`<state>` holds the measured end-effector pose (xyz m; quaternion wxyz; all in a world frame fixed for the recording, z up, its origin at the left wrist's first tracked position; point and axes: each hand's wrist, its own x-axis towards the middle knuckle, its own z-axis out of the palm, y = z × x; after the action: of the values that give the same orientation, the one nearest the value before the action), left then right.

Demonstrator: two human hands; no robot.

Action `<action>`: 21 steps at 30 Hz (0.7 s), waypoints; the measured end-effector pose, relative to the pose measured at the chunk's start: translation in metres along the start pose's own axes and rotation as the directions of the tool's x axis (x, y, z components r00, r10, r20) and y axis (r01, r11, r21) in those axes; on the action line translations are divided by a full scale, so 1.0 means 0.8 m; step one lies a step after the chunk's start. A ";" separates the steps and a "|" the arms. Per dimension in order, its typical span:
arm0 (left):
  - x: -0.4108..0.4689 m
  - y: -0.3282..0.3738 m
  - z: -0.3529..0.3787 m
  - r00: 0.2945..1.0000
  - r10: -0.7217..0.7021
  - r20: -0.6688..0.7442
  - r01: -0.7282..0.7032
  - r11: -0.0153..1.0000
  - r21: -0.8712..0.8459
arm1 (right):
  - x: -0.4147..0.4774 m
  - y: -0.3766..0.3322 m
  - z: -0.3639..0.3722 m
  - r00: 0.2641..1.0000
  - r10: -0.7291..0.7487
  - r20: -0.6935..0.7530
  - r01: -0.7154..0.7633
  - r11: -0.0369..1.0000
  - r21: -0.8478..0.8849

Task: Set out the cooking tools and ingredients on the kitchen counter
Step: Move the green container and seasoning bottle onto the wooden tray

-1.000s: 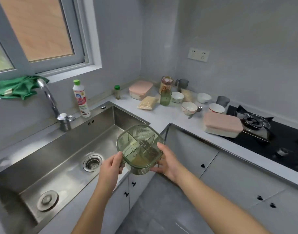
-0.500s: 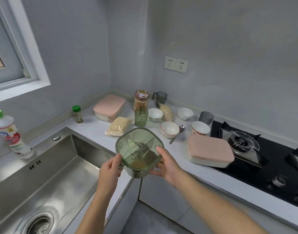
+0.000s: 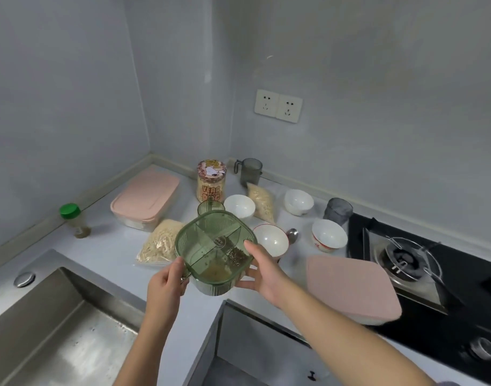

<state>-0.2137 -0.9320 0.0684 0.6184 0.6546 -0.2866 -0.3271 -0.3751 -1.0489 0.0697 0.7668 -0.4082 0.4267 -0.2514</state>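
Note:
A green see-through spice box [image 3: 215, 247] with divided compartments hangs above the counter corner, tilted toward me. My left hand [image 3: 166, 285] grips its left side and my right hand [image 3: 262, 270] holds its right side, thumb on the lid. Two compartments hold brown and yellowish seasoning. On the grey counter [image 3: 108, 246] behind it lie a bag of noodles [image 3: 159, 245], a green cup [image 3: 208, 208], a printed jar [image 3: 210, 181], several white bowls [image 3: 272, 240] and a spoon [image 3: 292, 235].
A pink-lidded box [image 3: 145, 200] stands at the back left, another pink-lidded box [image 3: 350, 288] at the right by the black gas hob [image 3: 433, 271]. A green-capped bottle [image 3: 74, 220] is at the left. The steel sink [image 3: 57, 330] lies lower left. Grey cups [image 3: 251, 171] stand by the wall.
The view has swung right from the sink to the counter corner. Both hands have carried the spice box over the counter, closer to the bowls.

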 end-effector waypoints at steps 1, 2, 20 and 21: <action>0.003 0.002 0.000 1.000 0.007 -0.024 -0.007 1.000 0.008 | 0.009 -0.002 0.002 1.000 0.010 0.016 -0.010 1.000 -0.015; 0.008 0.004 0.001 0.999 0.012 -0.049 -0.011 1.000 0.012 | 0.020 -0.005 0.005 0.999 0.023 0.033 -0.022 0.999 -0.030; 0.023 -0.020 -0.099 0.700 -0.156 -0.697 0.146 0.987 -0.074 | 0.194 0.002 0.176 0.792 0.340 0.507 -0.093 0.888 -0.451; 0.025 -0.021 -0.110 0.682 -0.163 -0.713 0.151 0.985 -0.081 | 0.202 0.004 0.189 0.805 0.338 0.487 -0.082 0.878 -0.472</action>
<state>-0.1331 -0.8915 0.0521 0.6558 0.7473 0.0366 -0.1003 -0.1623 -1.1037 0.0401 0.7716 -0.5705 0.2731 0.0672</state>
